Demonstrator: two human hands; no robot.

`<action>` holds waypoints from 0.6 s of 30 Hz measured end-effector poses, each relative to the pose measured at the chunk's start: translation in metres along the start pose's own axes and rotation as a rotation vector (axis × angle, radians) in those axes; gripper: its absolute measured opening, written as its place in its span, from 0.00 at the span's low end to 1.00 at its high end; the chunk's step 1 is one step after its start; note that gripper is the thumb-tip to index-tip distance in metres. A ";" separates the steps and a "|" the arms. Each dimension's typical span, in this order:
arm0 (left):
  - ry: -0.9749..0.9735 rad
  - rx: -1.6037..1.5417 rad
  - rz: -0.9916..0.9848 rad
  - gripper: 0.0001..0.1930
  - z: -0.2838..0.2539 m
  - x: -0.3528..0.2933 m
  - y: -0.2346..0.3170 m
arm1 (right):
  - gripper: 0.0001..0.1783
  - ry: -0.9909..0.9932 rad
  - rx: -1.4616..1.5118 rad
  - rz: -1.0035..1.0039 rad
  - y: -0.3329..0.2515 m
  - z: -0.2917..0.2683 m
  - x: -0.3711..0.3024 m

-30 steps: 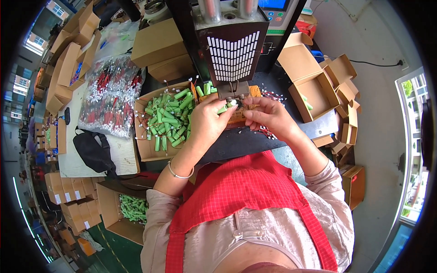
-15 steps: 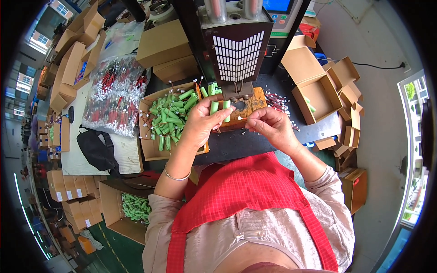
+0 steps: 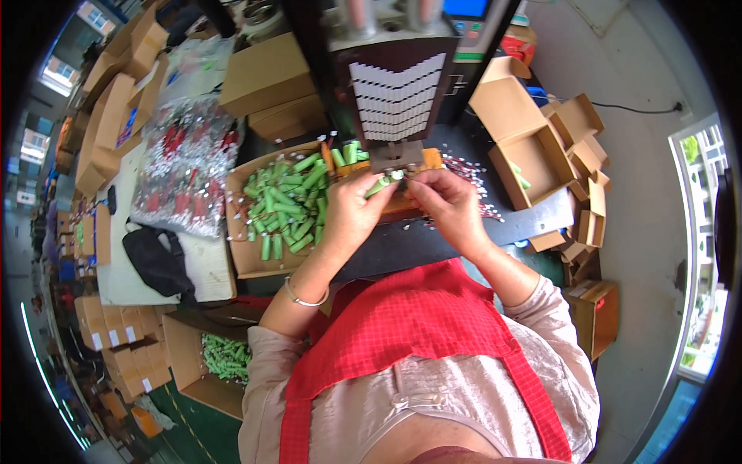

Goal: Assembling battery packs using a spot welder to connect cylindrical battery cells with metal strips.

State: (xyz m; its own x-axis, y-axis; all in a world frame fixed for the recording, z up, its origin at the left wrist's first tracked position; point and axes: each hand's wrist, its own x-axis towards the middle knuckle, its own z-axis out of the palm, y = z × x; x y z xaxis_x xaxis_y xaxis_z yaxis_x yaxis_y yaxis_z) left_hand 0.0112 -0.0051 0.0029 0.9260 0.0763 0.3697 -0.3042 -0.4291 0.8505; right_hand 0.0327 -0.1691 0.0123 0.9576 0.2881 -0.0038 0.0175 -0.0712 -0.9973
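My left hand is closed around green battery cells, tilted with their pale ends toward the right. My right hand pinches close beside those ends; the thin wire lead between its fingertips is mostly hidden. Both hands are at the front of a worn orange-brown block, just below the metal head of a black bench machine, which looks like a spot welder. More green cells stand on the block's left side. Red and black wire leads with white connectors lie to its right.
On the left stands an open cardboard box full of green cells, with bagged wire leads and a black pouch beyond. An open carton sits at the right. Another box of cells is below the table, left.
Both hands have come together at the block. The cells, upright before, are now tilted with their ends toward the right hand. The lead's white end no longer shows clearly. The view has shifted slightly.
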 end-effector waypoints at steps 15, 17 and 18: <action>0.252 0.233 -0.093 0.15 -0.089 -0.006 -0.027 | 0.06 0.159 -0.652 -0.246 0.022 -0.108 -0.001; 0.273 -0.026 -0.173 0.14 -0.091 -0.010 -0.022 | 0.06 0.104 -0.754 -0.171 0.043 -0.121 -0.006; 0.209 0.069 -0.170 0.14 -0.091 -0.012 -0.021 | 0.06 0.086 -0.799 -0.154 0.056 -0.123 -0.008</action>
State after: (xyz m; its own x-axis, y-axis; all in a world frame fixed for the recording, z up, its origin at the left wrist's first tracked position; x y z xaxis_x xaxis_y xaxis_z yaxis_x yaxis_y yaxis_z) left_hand -0.0143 0.0844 0.0146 0.8942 0.3330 0.2992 -0.1259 -0.4542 0.8819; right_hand 0.0612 -0.2927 -0.0344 0.9460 0.2780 0.1666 0.3188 -0.7057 -0.6327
